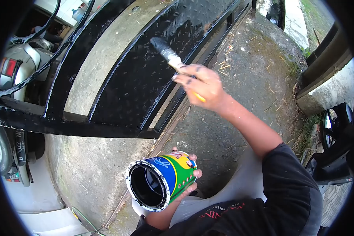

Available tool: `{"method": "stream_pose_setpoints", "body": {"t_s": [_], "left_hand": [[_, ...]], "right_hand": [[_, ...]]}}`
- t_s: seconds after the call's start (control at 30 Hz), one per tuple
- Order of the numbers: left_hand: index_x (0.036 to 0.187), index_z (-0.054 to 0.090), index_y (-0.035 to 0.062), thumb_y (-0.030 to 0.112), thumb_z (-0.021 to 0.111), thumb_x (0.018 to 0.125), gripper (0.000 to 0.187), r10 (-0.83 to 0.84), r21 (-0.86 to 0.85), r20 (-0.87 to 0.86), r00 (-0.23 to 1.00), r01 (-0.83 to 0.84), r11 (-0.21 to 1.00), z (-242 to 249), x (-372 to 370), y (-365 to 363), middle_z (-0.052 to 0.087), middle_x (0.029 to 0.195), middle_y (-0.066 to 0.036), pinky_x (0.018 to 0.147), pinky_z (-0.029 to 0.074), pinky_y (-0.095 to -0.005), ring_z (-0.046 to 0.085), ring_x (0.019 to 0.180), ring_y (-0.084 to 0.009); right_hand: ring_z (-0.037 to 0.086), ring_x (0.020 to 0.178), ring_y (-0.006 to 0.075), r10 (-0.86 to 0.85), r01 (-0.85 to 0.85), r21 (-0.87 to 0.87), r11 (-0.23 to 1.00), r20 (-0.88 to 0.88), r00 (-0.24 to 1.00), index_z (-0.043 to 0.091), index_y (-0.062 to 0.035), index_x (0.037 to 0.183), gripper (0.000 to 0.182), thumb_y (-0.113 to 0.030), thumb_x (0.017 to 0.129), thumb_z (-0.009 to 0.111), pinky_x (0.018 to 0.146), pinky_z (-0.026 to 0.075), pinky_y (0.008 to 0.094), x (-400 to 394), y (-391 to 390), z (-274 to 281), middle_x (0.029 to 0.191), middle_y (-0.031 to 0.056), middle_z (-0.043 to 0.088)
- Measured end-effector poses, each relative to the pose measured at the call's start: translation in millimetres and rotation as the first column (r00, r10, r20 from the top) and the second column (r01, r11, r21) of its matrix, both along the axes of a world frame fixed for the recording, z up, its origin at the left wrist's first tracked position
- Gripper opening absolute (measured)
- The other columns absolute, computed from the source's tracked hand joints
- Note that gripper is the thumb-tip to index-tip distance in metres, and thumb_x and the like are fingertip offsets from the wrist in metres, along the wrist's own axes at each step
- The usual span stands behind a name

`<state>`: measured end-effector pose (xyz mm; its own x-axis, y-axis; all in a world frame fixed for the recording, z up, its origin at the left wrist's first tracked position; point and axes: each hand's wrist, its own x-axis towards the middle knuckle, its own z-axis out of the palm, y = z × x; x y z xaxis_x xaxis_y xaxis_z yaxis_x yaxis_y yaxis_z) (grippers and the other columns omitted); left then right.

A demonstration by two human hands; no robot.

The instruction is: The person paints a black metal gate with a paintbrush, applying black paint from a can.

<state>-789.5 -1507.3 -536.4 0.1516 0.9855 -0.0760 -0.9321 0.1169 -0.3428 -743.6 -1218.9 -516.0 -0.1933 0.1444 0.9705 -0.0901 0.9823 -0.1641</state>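
Observation:
My right hand [202, 84] is closed around the handle of a paintbrush [169, 54], with dark smudges on the fingers. The brush's black bristles overlap the glossy black panel of a metal gate [126, 82]. Below, my left hand [190, 185] wraps round a paint can [173, 173] with a blue, green and yellow label. The can is tilted, its open mouth facing left, and black paint coats its inside and smears its rim.
A silver motorcycle [29, 63] stands behind the gate's bars at the left. Rough concrete [240, 78] with scattered straw lies under and beside the gate. A green hose [82, 220] is at lower left, and a wheel [338, 122] stands at the right.

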Motion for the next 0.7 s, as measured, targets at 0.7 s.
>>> {"method": "stream_pose_setpoints", "body": {"t_s": [0.7], "left_hand": [[0.141, 0.053, 0.0268, 0.050, 0.041, 0.103, 0.045, 0.015, 0.025, -0.058, 0.998, -0.014, 1.000, 6.3, 8.3, 7.5, 0.040, 0.144, -0.014, 0.078, 0.053, -0.0569, 0.043, 0.121, -0.0413]], "right_hand": [[0.068, 0.078, 0.0250, 0.121, -0.138, -0.194, 0.971, -0.101, 0.988, 0.071, 0.0024, 0.085, 0.003, 0.002, 0.082, 0.070, 0.065, 0.058, 0.0321, -4.2, 6.7, 7.3, 0.086, 0.0141, 0.069]]}}
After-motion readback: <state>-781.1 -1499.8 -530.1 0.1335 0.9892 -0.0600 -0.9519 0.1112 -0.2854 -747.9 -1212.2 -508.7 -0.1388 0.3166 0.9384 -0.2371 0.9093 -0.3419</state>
